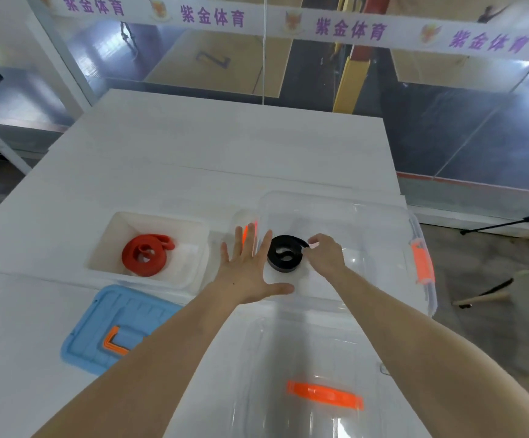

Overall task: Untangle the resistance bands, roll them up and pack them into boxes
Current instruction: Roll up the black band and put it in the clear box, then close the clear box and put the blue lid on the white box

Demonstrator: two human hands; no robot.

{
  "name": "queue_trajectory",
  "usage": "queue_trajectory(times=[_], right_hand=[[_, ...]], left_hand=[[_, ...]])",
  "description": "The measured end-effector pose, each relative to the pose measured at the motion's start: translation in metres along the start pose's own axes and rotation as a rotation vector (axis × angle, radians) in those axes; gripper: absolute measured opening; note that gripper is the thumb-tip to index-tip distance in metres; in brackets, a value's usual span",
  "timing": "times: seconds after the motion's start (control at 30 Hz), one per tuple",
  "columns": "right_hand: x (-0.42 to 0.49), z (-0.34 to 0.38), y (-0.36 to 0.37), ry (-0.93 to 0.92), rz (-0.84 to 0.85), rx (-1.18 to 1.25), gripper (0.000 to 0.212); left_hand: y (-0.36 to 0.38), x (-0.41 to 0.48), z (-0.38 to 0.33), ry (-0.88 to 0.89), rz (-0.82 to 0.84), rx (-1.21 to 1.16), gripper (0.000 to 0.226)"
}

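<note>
A rolled black resistance band [285, 252] sits inside the clear plastic box [367, 216] on the white table. My right hand [325, 254] reaches into the box and pinches the loose end of the black band at its upper right. My left hand [250, 267] is spread flat with fingers apart, just left of the roll at the box's left wall, holding nothing. A rolled red resistance band [146, 254] lies in the white box [121, 229] to the left.
A blue lid [98, 327] with an orange clip lies at the front left. A clear lid [288, 343] with an orange handle [325, 395] lies in front of the clear box. The table's right edge runs just beyond the clear box; glass walls stand behind.
</note>
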State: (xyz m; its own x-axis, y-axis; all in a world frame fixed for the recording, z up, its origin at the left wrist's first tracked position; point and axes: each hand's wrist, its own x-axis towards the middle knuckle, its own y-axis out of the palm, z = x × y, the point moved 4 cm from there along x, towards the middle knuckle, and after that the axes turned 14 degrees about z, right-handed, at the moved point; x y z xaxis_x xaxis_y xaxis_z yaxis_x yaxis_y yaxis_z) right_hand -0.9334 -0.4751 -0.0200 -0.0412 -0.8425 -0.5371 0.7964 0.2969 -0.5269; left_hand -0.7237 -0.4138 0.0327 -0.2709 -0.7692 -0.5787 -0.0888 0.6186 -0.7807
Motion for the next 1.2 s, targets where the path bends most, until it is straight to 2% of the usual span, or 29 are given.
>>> queue_trajectory(times=[0.1,0.2,0.3,0.37,0.43,0.6,0.73,0.83,0.93,1.07,1.2], right_hand=[[-0.066,0.011,-0.009,-0.152,-0.100,-0.105,0.024],[-0.141,0.001,-0.005,-0.296,-0.261,-0.218,0.022],[-0.210,-0.027,0.006,-0.359,-0.402,-0.314,0.021],[-0.243,-0.059,0.014,-0.324,-0.456,-0.324,0.020],[-0.267,-0.100,0.022,-0.229,-0.467,-0.292,0.021],[-0.288,-0.206,0.039,0.037,-0.368,-0.227,0.029],[-0.274,-0.262,0.046,0.272,-0.207,-0.309,0.052],[-0.267,-0.293,0.051,0.409,-0.132,-0.227,0.068],[-0.265,-0.309,0.062,0.390,-0.098,-0.115,0.073],[-0.275,-0.312,0.065,0.334,-0.154,-0.044,0.078],[-0.304,-0.314,0.066,0.280,-0.212,0.063,0.078]], left_hand=[[0.013,-0.029,0.000,0.030,-0.129,-0.042,0.107],[0.043,-0.072,0.002,0.052,-0.342,-0.127,0.084],[0.081,-0.114,0.002,0.110,-0.496,-0.220,0.056],[0.106,-0.131,-0.001,0.109,-0.466,-0.248,0.049],[0.133,-0.140,-0.003,0.090,-0.361,-0.255,0.048],[0.197,-0.134,0.004,-0.023,-0.107,-0.369,0.055],[0.236,-0.118,0.013,-0.125,0.056,-0.498,0.069],[0.249,-0.112,0.008,-0.150,0.100,-0.595,0.076],[0.255,-0.113,-0.002,-0.164,0.106,-0.648,0.079],[0.257,-0.116,0.001,-0.219,0.075,-0.867,0.083],[0.256,-0.141,0.002,-0.168,0.046,-1.027,0.080]])
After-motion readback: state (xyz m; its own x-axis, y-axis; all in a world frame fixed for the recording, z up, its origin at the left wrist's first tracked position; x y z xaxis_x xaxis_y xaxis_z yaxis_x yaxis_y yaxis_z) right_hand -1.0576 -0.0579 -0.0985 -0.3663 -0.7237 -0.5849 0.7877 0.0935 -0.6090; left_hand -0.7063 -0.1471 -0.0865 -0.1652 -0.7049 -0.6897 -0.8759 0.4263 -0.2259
